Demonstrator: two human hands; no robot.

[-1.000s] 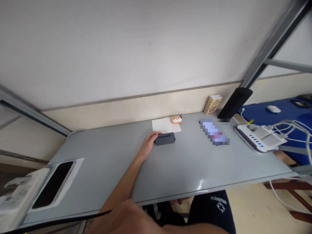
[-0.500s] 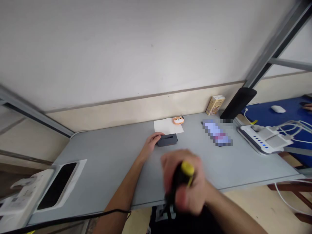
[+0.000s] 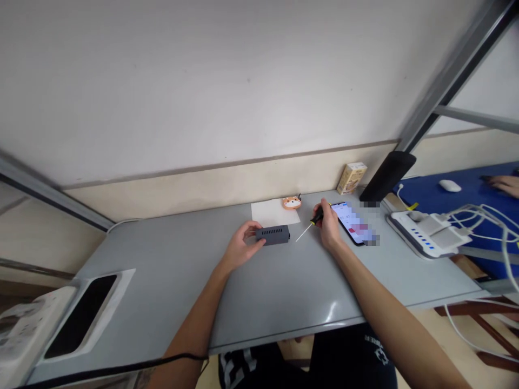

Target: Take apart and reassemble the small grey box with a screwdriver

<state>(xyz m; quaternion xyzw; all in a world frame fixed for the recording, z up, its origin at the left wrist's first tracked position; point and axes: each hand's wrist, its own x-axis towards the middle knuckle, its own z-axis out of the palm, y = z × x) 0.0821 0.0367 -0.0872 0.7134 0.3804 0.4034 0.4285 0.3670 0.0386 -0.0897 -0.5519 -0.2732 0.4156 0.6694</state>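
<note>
A dark grey box with a row of vent slots (image 3: 273, 236) lies on the grey desk (image 3: 170, 259). My left hand (image 3: 242, 246) grips its left end, thumb at the front and fingers behind. In my right hand (image 3: 327, 224) is a screwdriver (image 3: 318, 216) with a black and yellow handle. Its thin shaft points down and left, the tip a little to the right of the box and apart from it. Behind the box lies a white sheet of paper (image 3: 267, 212), with an orange animal-faced case (image 3: 292, 202) on its right part.
Right of my right hand lies a lit phone (image 3: 349, 219). Farther right are a small carton (image 3: 351, 178), a black cylinder-like object (image 3: 387, 175) and a power strip with cables (image 3: 421, 235). At the left lies a dark-screened device (image 3: 83, 313). Another person's hand (image 3: 505, 185) rests by a white mouse (image 3: 450, 186).
My right hand has moved forward from close to the camera to the desk, with the screwdriver now pointing toward the box. My left hand stays at the box, its thumb now at the front.
</note>
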